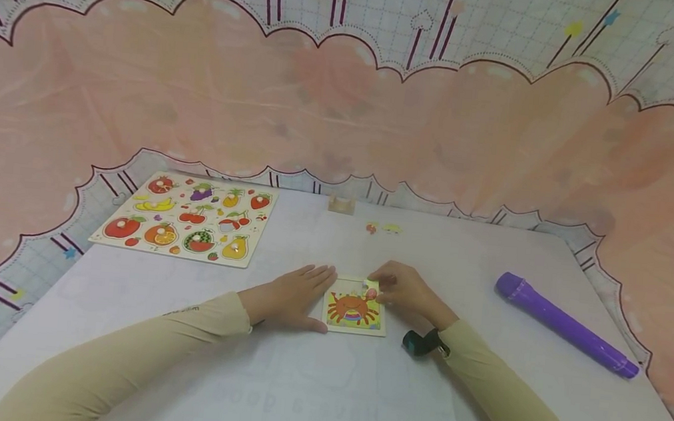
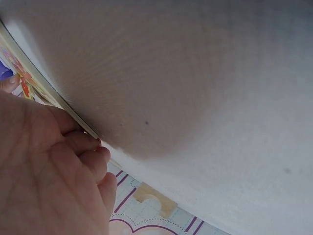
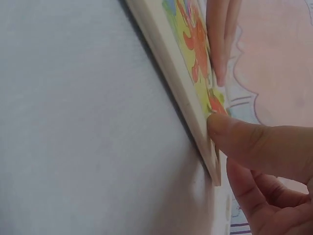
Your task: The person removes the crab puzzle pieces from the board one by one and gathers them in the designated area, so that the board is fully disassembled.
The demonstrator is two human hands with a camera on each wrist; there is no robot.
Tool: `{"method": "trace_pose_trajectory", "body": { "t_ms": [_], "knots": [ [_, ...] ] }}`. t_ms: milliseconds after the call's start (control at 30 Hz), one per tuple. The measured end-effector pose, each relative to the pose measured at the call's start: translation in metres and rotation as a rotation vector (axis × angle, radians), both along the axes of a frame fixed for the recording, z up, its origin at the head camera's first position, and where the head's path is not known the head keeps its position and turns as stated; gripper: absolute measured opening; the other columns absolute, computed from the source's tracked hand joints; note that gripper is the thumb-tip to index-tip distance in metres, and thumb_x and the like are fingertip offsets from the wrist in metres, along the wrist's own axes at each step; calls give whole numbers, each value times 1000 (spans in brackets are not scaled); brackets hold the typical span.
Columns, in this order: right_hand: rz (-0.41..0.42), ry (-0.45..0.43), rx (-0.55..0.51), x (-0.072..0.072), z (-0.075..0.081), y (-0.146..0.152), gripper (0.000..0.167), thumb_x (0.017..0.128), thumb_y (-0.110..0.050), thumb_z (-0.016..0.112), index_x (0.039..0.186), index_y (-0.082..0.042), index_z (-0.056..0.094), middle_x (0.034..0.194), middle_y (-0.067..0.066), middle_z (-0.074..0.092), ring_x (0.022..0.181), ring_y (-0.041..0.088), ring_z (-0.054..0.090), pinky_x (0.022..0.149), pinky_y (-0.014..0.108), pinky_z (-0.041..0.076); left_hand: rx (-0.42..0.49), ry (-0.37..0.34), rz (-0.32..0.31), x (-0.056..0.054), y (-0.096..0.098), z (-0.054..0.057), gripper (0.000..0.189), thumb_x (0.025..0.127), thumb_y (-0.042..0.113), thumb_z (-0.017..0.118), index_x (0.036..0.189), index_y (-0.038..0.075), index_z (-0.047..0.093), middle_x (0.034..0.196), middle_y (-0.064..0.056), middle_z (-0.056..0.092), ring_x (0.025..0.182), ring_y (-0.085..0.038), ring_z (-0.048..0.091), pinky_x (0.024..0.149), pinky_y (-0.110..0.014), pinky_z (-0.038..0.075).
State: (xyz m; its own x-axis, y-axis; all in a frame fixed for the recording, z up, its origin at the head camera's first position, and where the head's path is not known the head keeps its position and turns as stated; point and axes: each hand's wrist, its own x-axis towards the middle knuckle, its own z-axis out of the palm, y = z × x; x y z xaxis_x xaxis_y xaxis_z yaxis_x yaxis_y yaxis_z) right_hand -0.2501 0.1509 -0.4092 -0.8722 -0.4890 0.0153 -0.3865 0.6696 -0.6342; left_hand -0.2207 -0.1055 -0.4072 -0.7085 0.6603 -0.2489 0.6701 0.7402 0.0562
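Note:
A small wooden crab puzzle (image 1: 352,312) with a pale frame lies on the white table. Its top right corner is where my right hand (image 1: 405,291) pinches a small puzzle piece (image 1: 371,292), close over the board. In the right wrist view the thumb (image 3: 239,137) presses at the frame's corner, beside the piece's yellow and red face. My left hand (image 1: 296,294) lies with straight fingers along the left side of the puzzle. The left wrist view shows its fingertips at the frame's edge (image 2: 63,100).
Two small loose pieces (image 1: 392,229) lie behind the puzzle. A notched wooden block (image 1: 341,205) stands at the table's back edge. At the back left is a fruit peg puzzle (image 1: 243,256), and to the right a purple tube with a wider end (image 1: 567,325).

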Motion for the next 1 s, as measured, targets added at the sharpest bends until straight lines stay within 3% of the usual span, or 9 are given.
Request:
{"method": "trace_pose_trajectory", "body": {
  "t_ms": [200,500,867,1000],
  "knots": [
    [0,36,-26,0,-2,3,30,75,-5,75,104,-2,68,99,11,67,89,22,64,84,36,55,-10,7,4,0,0,0,98,82,70,49,152,10,15,160,-5,13,148,-19,11,121,-37,12],
    [-130,-17,-21,-7,-6,18,30,81,-11,72,110,-9,67,108,8,65,102,25,61,91,40,52,-11,7,6,0,0,-2,98,82,69,49,152,10,14,160,-5,12,148,-19,11,122,-37,12],
    [-293,-91,-13,-44,-2,52,34,88,-17,65,122,-11,61,121,11,62,110,27,58,97,43,48,-12,15,-10,1,0,2,97,84,67,49,151,6,15,159,-9,14,148,-21,12,122,-37,12],
    [-326,-74,-54,-62,1,58,36,90,-16,62,125,-7,58,127,15,59,118,30,54,103,46,43,-22,15,-12,2,1,3,97,84,69,47,151,7,13,159,-7,12,148,-20,11,122,-36,11]
  ]
}}
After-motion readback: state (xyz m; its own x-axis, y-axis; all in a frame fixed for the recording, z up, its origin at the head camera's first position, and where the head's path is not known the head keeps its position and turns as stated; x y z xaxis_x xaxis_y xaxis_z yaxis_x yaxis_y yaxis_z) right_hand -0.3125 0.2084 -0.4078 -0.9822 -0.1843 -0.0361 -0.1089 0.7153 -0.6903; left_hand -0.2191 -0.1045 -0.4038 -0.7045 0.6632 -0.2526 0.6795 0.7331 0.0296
